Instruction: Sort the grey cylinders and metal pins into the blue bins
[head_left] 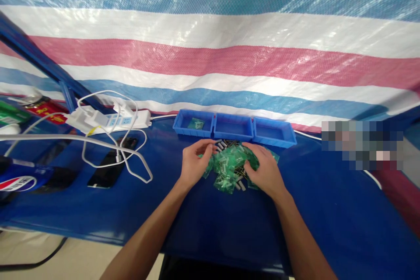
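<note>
A heap of small green-tinted clear plastic bags point(226, 164) lies on the blue table, mixed with loose small silvery metal cylinders point(242, 185) and dark, thin pieces too small to name. My left hand point(195, 162) is at the heap's left side, its fingers curved and its thumb apart from them; I see nothing held in it. On the right, my right hand point(265, 167) reaches over the heap, thumb and fingers spread and touching the green bags. Its fingertips are partly hidden among them. Behind the heap stand three joined blue bins point(233, 127); the left one holds a small green bag point(196, 123).
On the left are a white power strip point(131, 120) with plugs and looping white cables, a black phone point(108, 168), a Pepsi bottle point(29, 177) and a red can point(46, 107). A striped plastic sheet point(210, 52) hangs behind the table. The far right is blurred out.
</note>
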`<state>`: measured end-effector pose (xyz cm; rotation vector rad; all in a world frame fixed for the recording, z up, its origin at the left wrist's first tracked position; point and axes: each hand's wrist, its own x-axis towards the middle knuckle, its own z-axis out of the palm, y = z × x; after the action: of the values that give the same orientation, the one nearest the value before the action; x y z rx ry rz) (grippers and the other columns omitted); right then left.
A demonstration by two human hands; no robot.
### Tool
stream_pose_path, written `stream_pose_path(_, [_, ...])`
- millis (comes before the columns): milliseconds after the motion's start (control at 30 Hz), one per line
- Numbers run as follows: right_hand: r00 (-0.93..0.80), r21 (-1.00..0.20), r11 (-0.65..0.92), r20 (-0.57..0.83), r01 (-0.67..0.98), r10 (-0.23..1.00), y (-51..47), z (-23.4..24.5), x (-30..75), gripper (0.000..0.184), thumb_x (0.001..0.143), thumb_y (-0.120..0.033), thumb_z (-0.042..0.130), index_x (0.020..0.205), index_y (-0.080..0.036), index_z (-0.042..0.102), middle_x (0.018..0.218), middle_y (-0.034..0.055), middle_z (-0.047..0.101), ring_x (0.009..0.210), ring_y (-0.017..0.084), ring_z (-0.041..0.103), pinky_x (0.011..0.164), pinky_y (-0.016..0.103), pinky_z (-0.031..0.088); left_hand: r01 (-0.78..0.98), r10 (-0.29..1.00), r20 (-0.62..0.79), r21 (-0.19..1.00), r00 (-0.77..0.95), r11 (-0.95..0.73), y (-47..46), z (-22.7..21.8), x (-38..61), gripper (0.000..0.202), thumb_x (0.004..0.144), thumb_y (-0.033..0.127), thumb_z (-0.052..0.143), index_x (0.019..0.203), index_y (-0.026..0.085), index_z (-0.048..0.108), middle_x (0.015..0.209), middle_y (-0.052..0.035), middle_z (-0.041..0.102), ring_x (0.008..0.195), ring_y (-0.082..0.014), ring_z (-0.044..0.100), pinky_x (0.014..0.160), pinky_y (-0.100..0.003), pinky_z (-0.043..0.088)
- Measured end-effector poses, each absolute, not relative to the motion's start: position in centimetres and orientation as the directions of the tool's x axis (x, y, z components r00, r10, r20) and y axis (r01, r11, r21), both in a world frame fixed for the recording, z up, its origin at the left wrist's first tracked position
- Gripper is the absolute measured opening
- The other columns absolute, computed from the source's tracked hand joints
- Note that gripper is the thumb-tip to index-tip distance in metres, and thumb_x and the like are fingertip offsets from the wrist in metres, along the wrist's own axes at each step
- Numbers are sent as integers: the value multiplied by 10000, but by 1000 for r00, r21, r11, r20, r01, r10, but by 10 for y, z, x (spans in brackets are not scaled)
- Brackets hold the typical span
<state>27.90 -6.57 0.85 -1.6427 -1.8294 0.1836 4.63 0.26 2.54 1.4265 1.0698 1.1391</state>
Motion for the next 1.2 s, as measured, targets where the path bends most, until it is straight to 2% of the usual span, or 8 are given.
stream_pose_path(200, [8,-514,204,380,833,925,-68,14,277,589,777,-120,595,1353,-223,656,1356,89,713,1229,312,671,1103,491,509,96,968,171,977,185,-191,4,24,44,232,943,340,656,1043,171,780,901,-63,808,782,-197,776,713,-268,592])
stream_pose_path(433, [26,-465,214,457,859,889,-66,9,279,324,950,-166,556,1207,-229,743,1203,94,779,1157,289,711,1035,473,543,166,948,213,953,235,-255,0,21,49,230,961,332,638,1057,173,774,911,-58,807,777,-197,782,718,-270,599])
stream_pose_path(567, [70,-448,227,556,865,829,-64,8,279,290,1010,-209,540,1193,-232,764,1204,117,772,1250,304,662,1059,507,520,223,926,270,917,264,-330,-2,22,51,219,979,304,608,1052,186,778,911,-47,811,787,-195,782,751,-277,597])
stream_pose_path(667, [173,-508,220,616,833,768,-67,14,275,277,1019,-243,562,1196,-251,775,1137,112,783,1136,285,705,1013,484,549,271,910,317,881,267,-387,-3,25,51,223,987,304,607,1062,191,784,932,-47,816,823,-195,777,786,-283,590])
stream_pose_path(767, [331,-682,257,606,685,724,-70,20,267,219,987,-279,640,1148,-255,785,1092,87,797,1022,257,748,960,441,594,287,892,366,853,264,-435,-4,30,49,231,988,327,626,1086,192,787,1012,-59,816,856,-192,762,814,-289,581])
stream_pose_path(900, [498,-934,274,354,228,792,-70,23,253,196,878,-348,788,1028,-223,770,943,58,818,762,231,778,714,376,659,255,845,409,825,346,-504,-6,34,47,232,942,344,709,1103,196,785,1022,-62,807,818,-178,724,811,-292,561])
stream_pose_path(1033, [441,-974,223,189,-27,877,-68,24,243,250,799,-388,860,954,-220,758,846,39,812,656,211,754,599,343,649,212,822,392,837,413,-505,-8,35,47,192,920,357,734,909,172,785,838,-51,773,716,-163,666,702,-273,513])
stream_pose_path(1200, [423,-976,216,181,-36,888,-68,23,241,291,778,-422,871,956,-229,744,828,37,800,659,215,747,580,349,647,121,861,276,926,427,-357,-10,34,49,332,932,404,702,715,153,713,662,-28,680,618,-145,593,597,-258,453])
